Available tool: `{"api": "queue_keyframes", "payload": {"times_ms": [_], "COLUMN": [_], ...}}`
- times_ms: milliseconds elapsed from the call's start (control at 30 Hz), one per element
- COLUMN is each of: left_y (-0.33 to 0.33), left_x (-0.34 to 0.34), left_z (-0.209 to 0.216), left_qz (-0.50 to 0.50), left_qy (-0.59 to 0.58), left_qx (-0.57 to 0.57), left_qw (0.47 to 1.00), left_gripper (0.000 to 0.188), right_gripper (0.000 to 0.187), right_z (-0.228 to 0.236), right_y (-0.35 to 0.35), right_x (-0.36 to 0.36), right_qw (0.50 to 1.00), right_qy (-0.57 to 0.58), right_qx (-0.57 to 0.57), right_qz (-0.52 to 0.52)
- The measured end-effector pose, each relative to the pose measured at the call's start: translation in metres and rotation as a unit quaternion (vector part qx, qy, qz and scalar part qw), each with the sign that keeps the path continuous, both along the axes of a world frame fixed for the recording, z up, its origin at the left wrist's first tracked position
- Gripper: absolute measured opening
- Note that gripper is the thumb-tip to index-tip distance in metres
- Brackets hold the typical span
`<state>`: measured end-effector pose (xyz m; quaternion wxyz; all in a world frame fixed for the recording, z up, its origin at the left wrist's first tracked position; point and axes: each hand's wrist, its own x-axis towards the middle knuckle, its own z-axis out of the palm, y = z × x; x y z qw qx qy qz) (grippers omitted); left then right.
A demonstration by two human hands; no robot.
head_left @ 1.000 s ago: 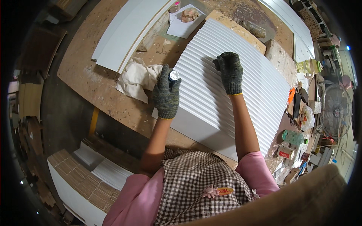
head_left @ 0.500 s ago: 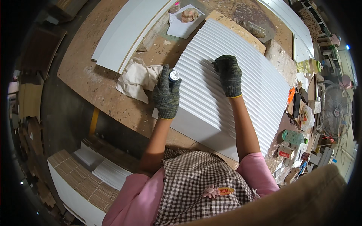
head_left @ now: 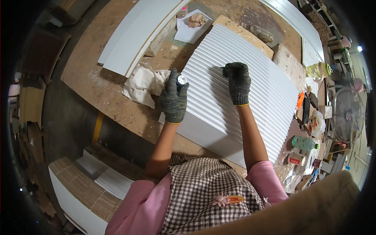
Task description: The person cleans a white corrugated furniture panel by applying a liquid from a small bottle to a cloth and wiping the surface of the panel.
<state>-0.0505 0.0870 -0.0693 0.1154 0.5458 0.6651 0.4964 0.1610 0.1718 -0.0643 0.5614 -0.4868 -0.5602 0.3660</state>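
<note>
A white panel with a ridged face [head_left: 250, 88] lies slantwise on the workbench in front of me. At its left edge, my left hand [head_left: 173, 100], in a dark knitted glove, is closed around a small flashlight [head_left: 181, 80] whose round lens faces up. Above the ridges is my right hand [head_left: 237, 84], gloved alike, its fingers pinched together. A small dark tip pokes out at its left side; what it belongs to is hidden by the fingers. A crumpled white cloth [head_left: 143, 84] lies just left of my left hand.
Long white boards [head_left: 135, 37] lie at the bench's far left. Beyond the panel are a paper sheet [head_left: 192, 25] with a brown lump and a wooden block [head_left: 289, 62]. Bottles, a paper cup [head_left: 296, 158] and tools crowd the right, near a fan [head_left: 346, 113]. Stacked panels [head_left: 84, 188] stand lower left.
My right hand has shifted slightly down and toward me over the ridged panel, its wrist turning a little. The left hand keeps its hold on the flashlight, nearly still.
</note>
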Motion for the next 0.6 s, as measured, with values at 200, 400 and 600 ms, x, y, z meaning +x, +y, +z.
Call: {"api": "queue_keyframes", "payload": {"times_ms": [200, 400, 600], "left_y": [0.001, 0.002, 0.002], "left_x": [-0.002, -0.003, 0.003], "left_z": [-0.001, -0.005, 0.002], "left_qz": [0.004, -0.008, -0.021], "left_qy": [0.034, 0.008, 0.004], "left_qx": [0.016, 0.016, 0.01], "left_qw": [0.999, 1.0, 1.0], "left_gripper": [0.055, 0.056, 0.058], "right_gripper": [0.003, 0.005, 0.013], "right_z": [0.002, 0.004, 0.036], "right_y": [0.014, 0.022, -0.008], "right_x": [-0.013, -0.022, -0.003], "right_qw": [0.99, 0.988, 0.994], "right_qy": [-0.141, -0.157, 0.078], "right_qx": [0.015, 0.005, -0.044], "right_qz": [-0.007, 0.005, -0.054]}}
